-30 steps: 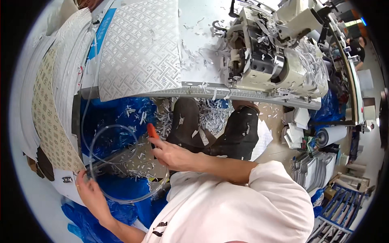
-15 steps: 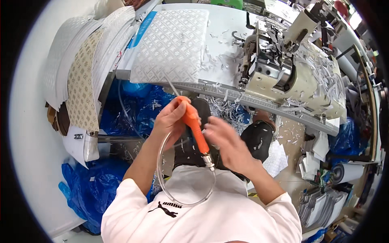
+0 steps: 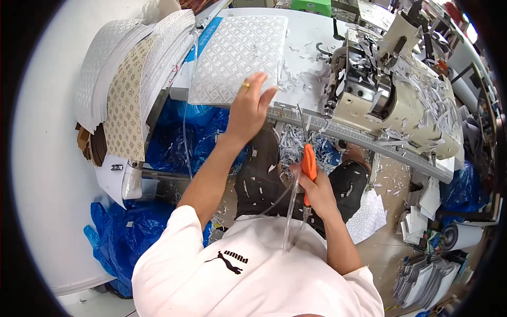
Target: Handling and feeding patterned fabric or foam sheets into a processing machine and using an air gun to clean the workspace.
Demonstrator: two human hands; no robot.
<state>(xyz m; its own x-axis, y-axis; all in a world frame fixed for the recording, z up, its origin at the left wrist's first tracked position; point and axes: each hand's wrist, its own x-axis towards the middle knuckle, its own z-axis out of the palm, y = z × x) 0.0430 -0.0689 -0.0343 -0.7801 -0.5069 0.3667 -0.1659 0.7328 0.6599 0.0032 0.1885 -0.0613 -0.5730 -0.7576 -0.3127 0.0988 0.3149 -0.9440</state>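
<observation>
My right hand (image 3: 318,191) is closed round the orange grip of an air blow gun (image 3: 309,161). Its thin metal nozzle points up toward the table's front edge. A clear hose (image 3: 291,211) loops from below the grip across my shirt. Over the near right corner of a white patterned sheet (image 3: 237,55) is my left hand (image 3: 249,110), fingers stretched out and thumb apart, with a yellow ring on one finger. Whether it touches the sheet, I cannot tell. The sheet lies flat on the white table (image 3: 303,58), over a blue strip (image 3: 205,38).
A cream sewing machine (image 3: 364,108) covered in paper scraps stands right of the sheet. A metal ruler (image 3: 359,134) runs along the table's front edge. Stacked patterned sheets (image 3: 124,90) hang at the left. Blue plastic bags (image 3: 129,238) lie below, and more paper stacks (image 3: 425,274) stand at right.
The blow gun has passed from my left hand to my right hand and moved right, nozzle up. My left hand has reached forward to the sheet. The view has shifted slightly.
</observation>
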